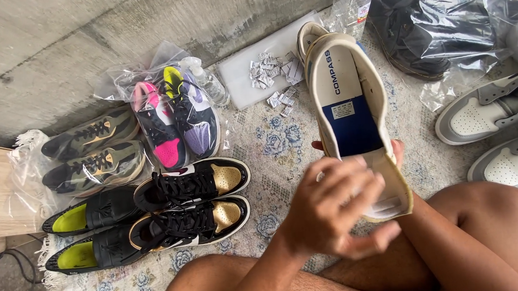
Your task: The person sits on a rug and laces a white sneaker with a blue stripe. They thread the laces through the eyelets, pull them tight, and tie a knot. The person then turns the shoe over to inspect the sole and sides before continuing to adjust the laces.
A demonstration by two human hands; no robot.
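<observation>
my left hand (332, 210) is in front, fingers curled over the heel end of a cream high-top sneaker (355, 113), gripping its rim and lining. my right hand (398, 148) is mostly hidden behind the shoe; only fingertips show at its sides, so it seems to cup it from below, grip not fully visible. the sneaker is held up over my crossed legs, opening toward me, toe pointing away, blue-and-white insole showing.

on the patterned rug (271, 144), left of my hands: a pair of black-and-gold sneakers (196, 203) side by side, touching a pair of black shoes with lime insoles (90, 236) further left. behind those, a bagged pair of olive sneakers (93, 152), and a bagged pair of pink-and-purple sneakers (174, 118) with a small clear bottle (204, 81) just beside. a white sheet (241, 73) with scattered small sachets (275, 76) lies near the held shoe's toe.

to the right: grey-and-white sneakers (504, 126), and dark boots in a plastic bag (415, 22) by the concrete wall (78, 36).
</observation>
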